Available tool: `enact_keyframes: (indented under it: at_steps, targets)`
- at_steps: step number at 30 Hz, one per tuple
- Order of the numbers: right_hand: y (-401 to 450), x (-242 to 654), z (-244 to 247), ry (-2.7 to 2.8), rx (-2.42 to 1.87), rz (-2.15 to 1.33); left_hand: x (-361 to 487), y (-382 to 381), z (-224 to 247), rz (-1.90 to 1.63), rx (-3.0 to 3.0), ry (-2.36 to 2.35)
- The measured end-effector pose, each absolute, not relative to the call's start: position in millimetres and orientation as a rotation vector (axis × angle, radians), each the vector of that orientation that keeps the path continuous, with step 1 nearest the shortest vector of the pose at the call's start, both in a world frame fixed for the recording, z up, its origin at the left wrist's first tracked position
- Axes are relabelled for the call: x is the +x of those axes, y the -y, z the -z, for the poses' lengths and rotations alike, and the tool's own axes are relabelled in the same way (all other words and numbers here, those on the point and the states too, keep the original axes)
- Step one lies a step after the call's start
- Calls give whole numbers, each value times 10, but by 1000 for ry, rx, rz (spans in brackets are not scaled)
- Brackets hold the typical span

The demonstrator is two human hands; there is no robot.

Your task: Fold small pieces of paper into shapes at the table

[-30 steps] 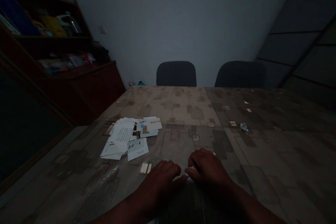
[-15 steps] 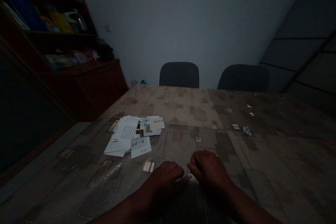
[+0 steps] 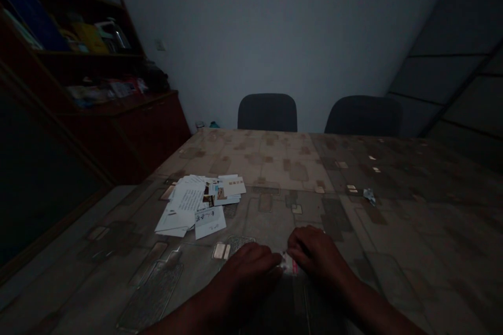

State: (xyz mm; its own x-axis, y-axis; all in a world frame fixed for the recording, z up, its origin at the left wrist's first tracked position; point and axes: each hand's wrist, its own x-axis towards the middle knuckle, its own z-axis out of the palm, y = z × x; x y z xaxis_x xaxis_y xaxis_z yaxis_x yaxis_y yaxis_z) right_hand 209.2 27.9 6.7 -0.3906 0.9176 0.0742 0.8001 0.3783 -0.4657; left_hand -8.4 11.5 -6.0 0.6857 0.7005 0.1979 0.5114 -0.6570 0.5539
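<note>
Between my two hands, low in the middle of the head view, is a small white and pink piece (image 3: 290, 264), perhaps paper or wrapper; the dim light blurs it. My left hand (image 3: 251, 268) is closed on its left side, fingers curled. My right hand (image 3: 314, 251) pinches its right side with bent fingers. Both hands are close to the patterned tablecloth (image 3: 271, 220). Left of centre lies a loose pile of white cards and papers (image 3: 188, 201), some printed. A crumpled whitish scrap (image 3: 369, 196) rests on the cloth at the right.
Two dark chairs (image 3: 267, 112) (image 3: 363, 115) stand at the table's far edge, against a pale wall (image 3: 275, 26). A reddish wooden cabinet (image 3: 153, 125) with filled shelves is at the left.
My hands have moved slightly apart, the right one a little to the right. More of the small piece, with its pink part, now shows between them.
</note>
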Motion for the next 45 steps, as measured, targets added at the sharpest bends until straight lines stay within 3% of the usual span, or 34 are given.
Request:
enact_keyframes:
  at_steps: [4, 9, 12, 20, 37, 45]
  targets:
    - [-295, 2157, 46, 2439, -1344, -441, -80, -146, 23, -595, 2430, -859]
    - [-248, 2221, 158, 2469, -1006, 29, -77, -155, -6, -573, 2481, -824]
    - [-212, 2225, 143, 2450, -971, 135, -75, -148, -13, -562, 2509, -831]
    - [-196, 2242, 180, 2484, -985, 193, -108, -150, 1, -496, 2524, -829]
    - [-25, 2424, -54, 2529, -1189, -89, -131, -151, 11, -584, 2650, -763]
    - [65, 2239, 35, 2450, -1051, -97, -158, -156, 29, -572, 2585, -800]
